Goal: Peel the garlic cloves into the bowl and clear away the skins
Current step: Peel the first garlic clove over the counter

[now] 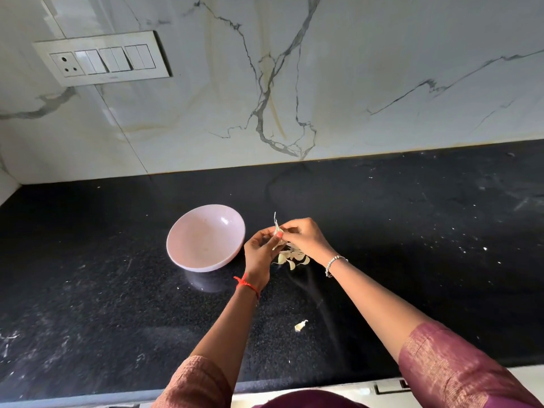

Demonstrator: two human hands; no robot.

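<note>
Garlic clove (278, 231) held above the black bench (117, 290), pinched between the fingertips of both hands and mostly hidden by them. Only a pale sliver shows, with a thin strip of skin (275, 219) standing up out of the grip. How much of the clove is already bare cannot be made out.

Left hand (259, 251) comes up from below, fingers curled, thumb pressed on the clove. Right hand (306, 238) closes on it from the other side, fingers bunched over the top.

Directly under the hands a small pale heap (291, 257) lies on the bench, partly covered by the right hand. Whether it is whole cloves, loose skins or both is hard to tell. One scrap of skin (300, 325) lies apart, nearer the person, between the two forearms.

Just to the left of the left hand stands a pale pink bowl (200, 225), close to it but not touching. Its inside is washed out, so any contents cannot be told.

A red thread (245, 285) circles the left wrist and a beaded bracelet (334, 265) the right. White specks dot the bench. Behind it rises a veined marble wall (353, 83) carrying a switch plate (103, 57) at upper left.
</note>
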